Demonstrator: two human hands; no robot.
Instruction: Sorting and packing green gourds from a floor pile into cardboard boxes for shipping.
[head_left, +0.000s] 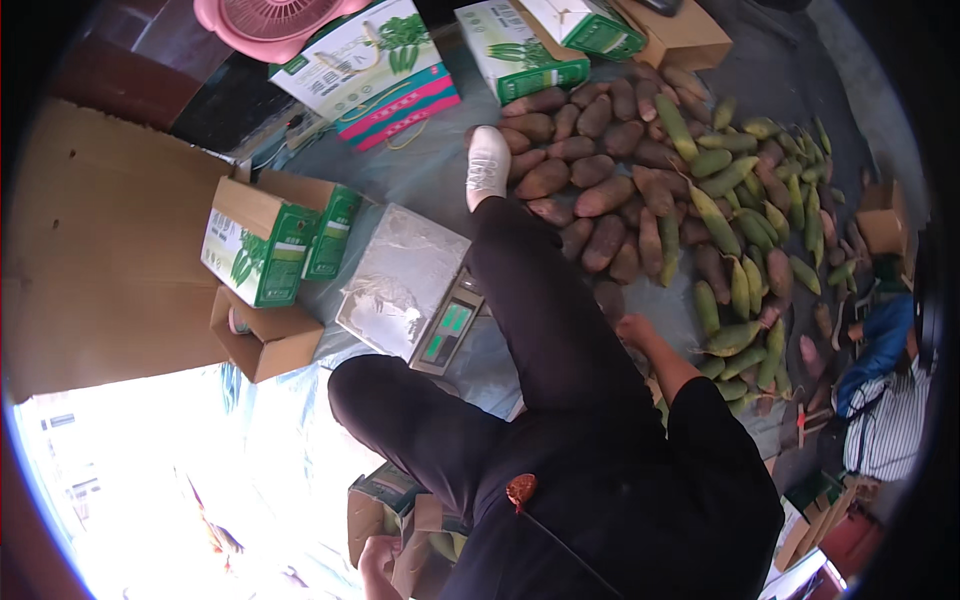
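Note:
Low at the left, my left hand [378,555] grips the edge of an open cardboard carton [412,578] with green, rounded vegetables inside, partly hidden by my leg. My right hand [634,330] reaches down beside my right knee to the near side of a big heap. Its curled fingers are at the lower end of a dark red radish [608,298]; they are small and partly hidden here. The heap has dark red radishes [605,196] on the left and long green radishes [745,178] on the right. Between my legs and the boxes lies a flat scale [400,275] with a lit green display.
Printed green-and-white cartons [265,250] and a small open brown box [265,335] stand left of the scale. More cartons [520,50], a gift bag [385,85] and a pink basket [275,25] are at the back. Another person in striped clothing [888,425] is at the right.

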